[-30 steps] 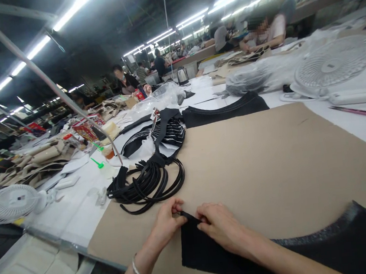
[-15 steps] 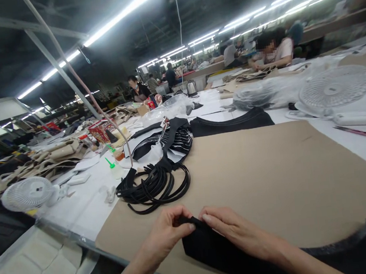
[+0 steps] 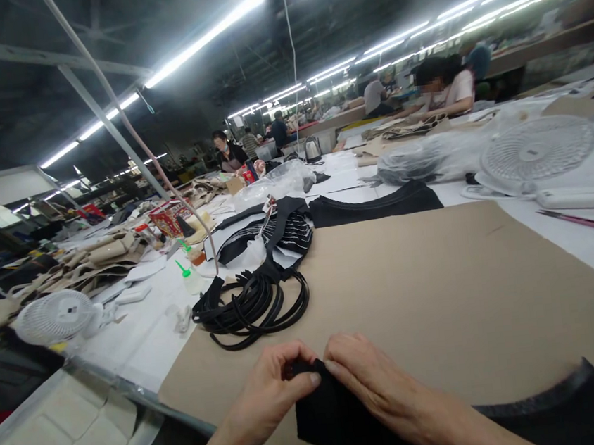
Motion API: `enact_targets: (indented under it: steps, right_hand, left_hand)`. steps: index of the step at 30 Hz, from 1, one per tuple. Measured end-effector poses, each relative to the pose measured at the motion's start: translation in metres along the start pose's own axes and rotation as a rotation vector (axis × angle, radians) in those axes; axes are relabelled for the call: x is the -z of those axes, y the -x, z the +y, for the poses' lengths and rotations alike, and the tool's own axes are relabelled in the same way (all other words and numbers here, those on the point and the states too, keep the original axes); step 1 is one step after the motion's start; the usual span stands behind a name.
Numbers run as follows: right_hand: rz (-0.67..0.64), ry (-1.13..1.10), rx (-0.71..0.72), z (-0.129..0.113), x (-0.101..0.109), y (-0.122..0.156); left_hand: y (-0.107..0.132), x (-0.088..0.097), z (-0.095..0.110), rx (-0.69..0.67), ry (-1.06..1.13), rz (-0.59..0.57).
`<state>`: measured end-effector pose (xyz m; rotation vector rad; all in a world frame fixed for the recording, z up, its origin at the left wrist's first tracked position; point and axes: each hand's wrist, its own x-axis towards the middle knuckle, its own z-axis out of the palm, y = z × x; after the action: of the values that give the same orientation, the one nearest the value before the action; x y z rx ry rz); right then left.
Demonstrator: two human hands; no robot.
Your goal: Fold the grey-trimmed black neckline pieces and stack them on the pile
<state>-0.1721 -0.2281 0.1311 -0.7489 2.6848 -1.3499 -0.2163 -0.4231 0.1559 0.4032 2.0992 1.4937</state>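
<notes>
My left hand (image 3: 278, 384) pinches the upper corner of a black fabric piece (image 3: 322, 414) between thumb and fingers. Right beside it, my right hand (image 3: 369, 374) grips the same edge, its fingers pressed together. The piece runs under my right forearm, and a curved black part with a raised rim (image 3: 548, 394) shows at the lower right. Whether both parts are one piece is hidden by the arm. Beneath lies a large brown board (image 3: 415, 288). Just beyond my hands sits a coil of black strips (image 3: 252, 305).
Behind the coil lie striped black pieces (image 3: 292, 233) and a curved black panel (image 3: 374, 204). White fans stand left (image 3: 60, 315) and right (image 3: 538, 151). Pink-handled tweezers (image 3: 578, 220) lie at the right, green-tipped bottles (image 3: 189, 276) at the left. Co-workers sit farther back.
My right hand has curled more tightly over the fabric edge and turned slightly. My left hand keeps its pinch almost in place. The camera view has shifted a little.
</notes>
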Motion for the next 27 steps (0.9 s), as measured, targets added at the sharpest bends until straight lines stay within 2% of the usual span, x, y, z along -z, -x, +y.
enact_targets:
  steps: [8, 14, 16, 22, 27]
  right_hand:
    - [0.109, 0.227, 0.132, 0.003, -0.005, 0.0]
    - [0.054, -0.047, 0.057, 0.005, -0.001, 0.0]
    - [0.049, -0.049, 0.031, 0.002, 0.002, -0.002]
    - [0.033, 0.158, 0.086, -0.008, 0.006, -0.008]
    - [0.066, 0.335, 0.172, -0.005, 0.0, -0.011]
  left_hand:
    - [0.0, -0.004, 0.005, 0.014, -0.003, 0.05]
    - [0.004, -0.004, 0.008, 0.027, 0.015, 0.103]
    - [0.004, -0.004, 0.008, 0.029, 0.01, 0.103]
    - [0.005, -0.008, 0.009, 0.048, -0.032, 0.101]
    - [0.006, -0.008, 0.01, 0.032, -0.059, 0.096]
